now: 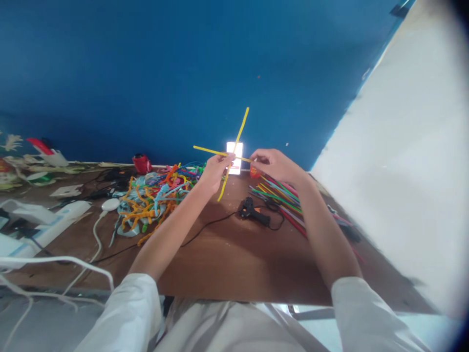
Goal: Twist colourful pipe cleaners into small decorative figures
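Currently two hands [213,172] pinching two crossed yellow pipe cleaners [242,128]; one glue gun [253,213] below.

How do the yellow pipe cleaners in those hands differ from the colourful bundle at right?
The yellow pipe cleaners are held up in the left hand, the right hand at one end; the bundle lies on the table. The yellow ones cross, while the bundle's strands run roughly side by side. The yellow ones share one colour; the bundle mixes several, including green and red. Both look thin and mostly straight.
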The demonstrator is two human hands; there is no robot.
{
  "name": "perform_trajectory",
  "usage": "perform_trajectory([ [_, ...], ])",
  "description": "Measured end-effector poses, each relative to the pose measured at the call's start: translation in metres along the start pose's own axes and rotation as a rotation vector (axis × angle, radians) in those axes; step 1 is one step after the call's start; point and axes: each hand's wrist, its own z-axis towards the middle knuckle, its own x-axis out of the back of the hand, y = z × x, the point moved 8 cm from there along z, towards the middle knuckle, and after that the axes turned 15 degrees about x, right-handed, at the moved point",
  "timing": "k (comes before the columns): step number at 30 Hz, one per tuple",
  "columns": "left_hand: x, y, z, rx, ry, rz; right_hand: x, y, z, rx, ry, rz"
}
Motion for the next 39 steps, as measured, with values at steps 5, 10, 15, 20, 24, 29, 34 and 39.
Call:
perform_trajectory([
  [5,0.015,-0.003,0.004,0.002,0.112,-0.063,0.017,0.02,-0.003,-0.028,0.033,-0.108],
  [10,0.023,0.0,0.005,-0.032,0.166,-0.114,0.033,0.034,-0.012,-0.119,0.042,-0.145],
  [15,0.033,-0.004,0.006,-0.028,0.272,-0.068,0.049,0.045,-0.02,-0.128,0.14,-0.198],
  [20,0.036,-0.007,0.008,-0.049,0.29,-0.138,0.06,0.062,-0.026,-0.194,0.261,-0.268],
  [24,0.036,-0.008,0.009,-0.063,0.292,-0.17,0.064,0.073,-0.03,-0.262,0.289,-0.293],
  [29,0.04,-0.011,0.016,-0.097,0.303,-0.147,0.045,0.083,-0.024,-0.351,0.243,-0.251],
  [34,0.044,-0.017,0.023,-0.095,0.263,-0.238,-0.025,0.06,0.005,-0.229,0.232,-0.004],
  [39,0.033,-0.022,0.021,-0.059,0.192,-0.315,-0.095,0.036,0.023,-0.164,0.18,0.266],
])
